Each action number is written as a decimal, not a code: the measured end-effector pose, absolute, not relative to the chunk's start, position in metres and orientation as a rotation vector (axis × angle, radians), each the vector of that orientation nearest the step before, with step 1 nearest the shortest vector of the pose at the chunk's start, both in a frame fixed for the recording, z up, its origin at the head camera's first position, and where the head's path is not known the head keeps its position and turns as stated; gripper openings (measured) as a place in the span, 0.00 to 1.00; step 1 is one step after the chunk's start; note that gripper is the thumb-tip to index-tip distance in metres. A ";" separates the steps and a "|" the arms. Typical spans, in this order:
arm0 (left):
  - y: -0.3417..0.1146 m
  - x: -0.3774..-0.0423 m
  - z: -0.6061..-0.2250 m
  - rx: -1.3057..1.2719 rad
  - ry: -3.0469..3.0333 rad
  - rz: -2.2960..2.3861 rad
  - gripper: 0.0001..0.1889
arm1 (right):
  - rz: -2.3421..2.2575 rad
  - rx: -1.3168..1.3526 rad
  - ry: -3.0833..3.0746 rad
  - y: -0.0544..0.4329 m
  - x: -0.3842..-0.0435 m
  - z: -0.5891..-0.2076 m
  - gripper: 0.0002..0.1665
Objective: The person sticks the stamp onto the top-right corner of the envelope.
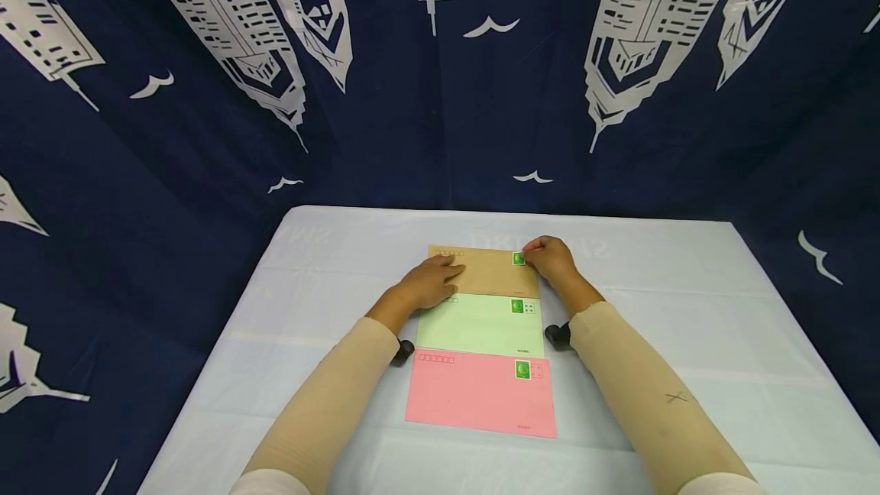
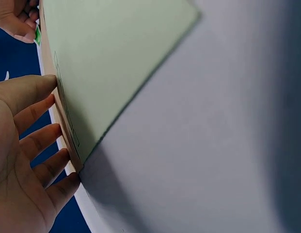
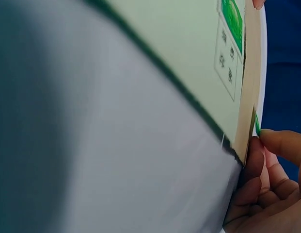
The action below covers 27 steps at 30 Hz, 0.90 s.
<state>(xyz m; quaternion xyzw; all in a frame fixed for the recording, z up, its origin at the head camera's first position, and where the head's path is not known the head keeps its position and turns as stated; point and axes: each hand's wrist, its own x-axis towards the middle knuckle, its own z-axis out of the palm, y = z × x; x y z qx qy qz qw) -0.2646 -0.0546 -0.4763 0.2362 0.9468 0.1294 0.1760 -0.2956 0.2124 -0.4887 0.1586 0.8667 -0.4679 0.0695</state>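
Note:
Three envelopes lie in a column on the table: brown (image 1: 488,273) at the far end, pale green (image 1: 474,327) in the middle, pink (image 1: 474,394) nearest. My left hand (image 1: 428,283), fingers spread, rests on the left part of the brown envelope; the left wrist view shows its fingertips (image 2: 49,87) along that edge. At the brown envelope's top right corner, my right hand (image 1: 550,257) pinches a small green stamp (image 1: 519,258) between thumb and finger. In the right wrist view this stamp (image 3: 257,125) stands tilted from the paper. Similar green stamps sit on the green envelope and the pink one.
A white cloth covers the table (image 1: 309,281). Behind it hangs a dark blue curtain (image 1: 440,151) with white building and bird prints. Black wrist devices (image 1: 558,337) sit beside both wrists, near the envelopes' side edges.

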 end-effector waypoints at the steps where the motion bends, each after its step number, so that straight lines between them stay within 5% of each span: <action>1: -0.055 -0.265 -0.476 0.671 2.682 0.363 0.28 | -1.392 0.491 2.610 0.212 -0.296 -0.488 0.08; 27: -0.057 -0.265 -0.479 0.692 2.682 0.374 0.28 | -1.239 0.433 2.741 0.206 -0.296 -0.487 0.06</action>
